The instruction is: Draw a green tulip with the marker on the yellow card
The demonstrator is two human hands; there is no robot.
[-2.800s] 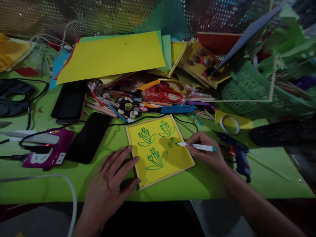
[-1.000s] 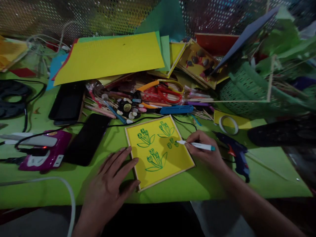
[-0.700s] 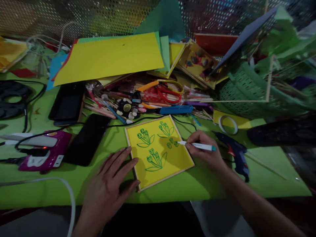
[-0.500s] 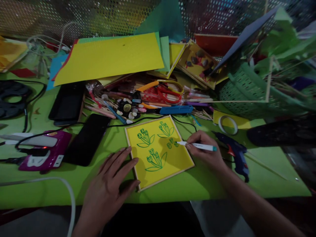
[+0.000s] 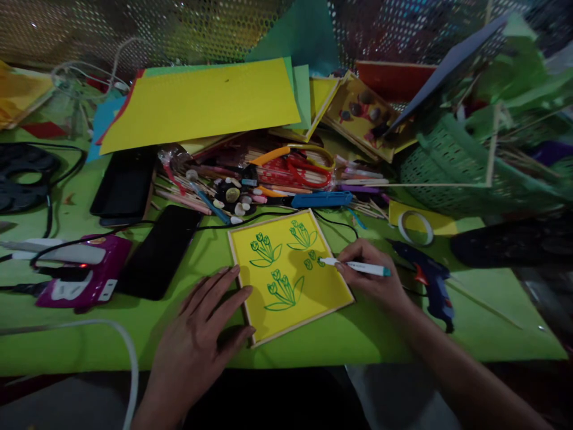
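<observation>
- Marker (image 5: 367, 268), white with a teal end, reaches over the right half of the yellow panel (image 5: 308, 292), its tip at the rightmost of three small blooms (image 5: 308, 263); whether the tip touches the surface is too fine to tell.
- Three green flower clusters look finished, each with blooms, stems and leaves: one far left (image 5: 266, 251), one far right (image 5: 302, 235), one nearer on the left (image 5: 283, 291).
- Right of the panel's middle, the fourth group has only its blooms; judged against the others, stems and leaves are lacking. The panel's near right part carries no drawn lines.
- The marker's long axis runs left to right, tip pointing left and slightly far, teal end right and slightly near.
- The panel lies on the green table (image 5: 380, 343) close to its near edge, turned so the near right corner sits farther off than the near left one. It looks roughly square, so no long axis can be told.
- Right hand (image 5: 378, 289): thumb and fingers pinch the marker towards its tip.
- Left hand (image 5: 201, 325): fingers spread and gripping nothing, fingertips resting at the left side of the panel's wooden border (image 5: 304, 323).
- A glue gun (image 5: 432, 278) lies right of the right hand, a tape roll (image 5: 415, 228) farther off, and a dark phone (image 5: 159, 254) left of the panel.
</observation>
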